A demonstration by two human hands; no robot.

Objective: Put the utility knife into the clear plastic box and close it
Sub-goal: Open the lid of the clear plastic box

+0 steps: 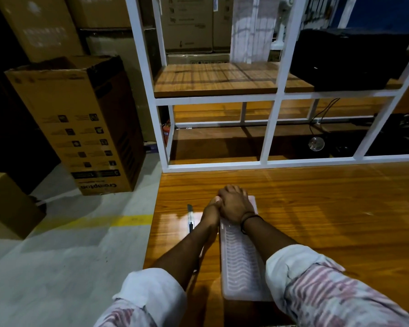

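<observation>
A long clear plastic box (pixel 241 260) with a wavy ribbed surface lies lengthwise on the wooden table (pixel 328 220), its lid down. My right hand (pixel 234 204) rests on top of its far end, fingers curled over the edge. My left hand (pixel 211 212) presses against the box's far left side, touching my right hand. The utility knife (pixel 190 218), slim with a pale body and a dark tip, lies on the table just left of my left wrist, outside the box. Neither hand touches it.
The table's left edge runs close to the knife, with grey floor and a yellow line beyond. A white metal shelf frame (pixel 269 161) stands at the table's far edge. Cardboard boxes (pixel 80 128) stand on the floor to the left.
</observation>
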